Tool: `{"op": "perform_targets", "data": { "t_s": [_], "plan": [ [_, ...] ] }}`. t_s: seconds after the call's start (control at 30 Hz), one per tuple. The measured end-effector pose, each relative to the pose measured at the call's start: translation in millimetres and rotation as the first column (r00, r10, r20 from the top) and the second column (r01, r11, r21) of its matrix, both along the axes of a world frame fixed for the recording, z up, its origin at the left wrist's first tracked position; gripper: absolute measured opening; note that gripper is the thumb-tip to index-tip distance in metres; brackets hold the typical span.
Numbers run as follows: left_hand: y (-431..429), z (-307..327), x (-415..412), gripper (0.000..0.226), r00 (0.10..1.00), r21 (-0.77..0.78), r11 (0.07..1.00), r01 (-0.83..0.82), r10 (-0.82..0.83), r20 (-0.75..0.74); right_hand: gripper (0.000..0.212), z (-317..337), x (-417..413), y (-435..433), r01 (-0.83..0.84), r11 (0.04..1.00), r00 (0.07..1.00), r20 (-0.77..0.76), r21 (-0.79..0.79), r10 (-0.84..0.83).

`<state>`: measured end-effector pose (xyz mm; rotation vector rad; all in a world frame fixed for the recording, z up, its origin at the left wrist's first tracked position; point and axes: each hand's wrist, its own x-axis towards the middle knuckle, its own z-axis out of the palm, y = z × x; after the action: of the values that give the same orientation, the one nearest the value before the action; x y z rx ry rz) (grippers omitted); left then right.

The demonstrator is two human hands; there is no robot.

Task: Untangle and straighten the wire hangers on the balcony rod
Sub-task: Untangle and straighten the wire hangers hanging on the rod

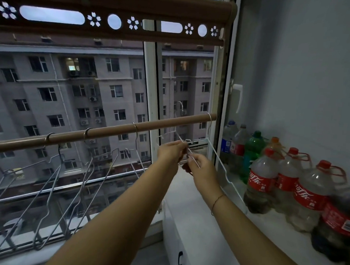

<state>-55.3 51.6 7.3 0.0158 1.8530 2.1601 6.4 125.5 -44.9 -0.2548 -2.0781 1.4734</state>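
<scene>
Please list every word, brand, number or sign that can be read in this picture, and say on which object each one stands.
"可乐": white characters on the red label of a large bottle on the sill; the same label repeats on the bottles beside it.
"C": a dark mark, cut off, on the white box.
Blue label on the far bottle: too small to read.
Hangers and rod: no text.

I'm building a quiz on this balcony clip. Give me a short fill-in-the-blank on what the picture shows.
1. Both hands pinch white wire hangers just below the brown ____.
2. The left hand and right hand work near the rod's ____ end.
3. The grey metal hangers hang to the ____ of the hands.
4. The red-labelled plastic bottles all stand ____.

Missing: rod; right; left; upright
</scene>
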Motion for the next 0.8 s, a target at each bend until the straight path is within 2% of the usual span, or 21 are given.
{"op": "perform_targets", "data": {
  "t_s": [0.1, 0.23, 0.3, 0.43, 0.53, 0.67, 0.73, 0.8],
  "plan": [
    [-5, -1, -12, 0.017, 0.999, -0.048, 0.998, -0.030, 0.031, 0.015, 0.014, 0, -12, -2, -0.032, 0.999, 0.999, 0.023, -0.015, 0.032],
    [-11, -19, -7, 0.010, 1.000, -0.050, 0.999, 0.000, 0.001, 0.030, 0.020, -19, -4, -5, -0.101, 0.993, 0.993, 0.062, -0.058, 0.104],
    [-15, -34, 6, 0.010, 0.997, -0.051, 0.999, 0.000, 0.004, 0.073, 0.026, -31, 9, -3, -0.140, 0.986, 0.986, 0.082, -0.088, 0.147],
    [-28, -68, 55, 0.014, 0.998, -0.056, 0.997, 0.049, -0.047, 0.042, 0.036, -49, 40, 7, -0.150, 0.982, 0.980, 0.116, -0.111, 0.163],
    [-42, -97, 90, 0.020, 0.992, -0.116, 0.985, 0.125, -0.123, 0.025, 0.035, -59, 60, 9, -0.182, 0.982, 0.971, 0.148, -0.040, 0.186],
    [-63, -132, 121, 0.021, 0.977, -0.283, 0.936, 0.209, -0.211, 0.023, 0.033, -74, 80, 5, -0.197, 0.967, 0.967, 0.194, 0.161, 0.165],
    [-75, -145, 129, 0.021, 0.966, -0.374, 0.894, 0.248, -0.255, 0.032, 0.031, -85, 89, 4, -0.216, 0.939, 0.957, 0.247, 0.268, 0.150],
    [-86, -153, 131, 0.022, 0.955, -0.440, 0.857, 0.270, -0.296, 0.010, 0.031, -94, 99, 5, -0.245, 0.920, 0.932, 0.336, 0.307, 0.136]
  ]
}}
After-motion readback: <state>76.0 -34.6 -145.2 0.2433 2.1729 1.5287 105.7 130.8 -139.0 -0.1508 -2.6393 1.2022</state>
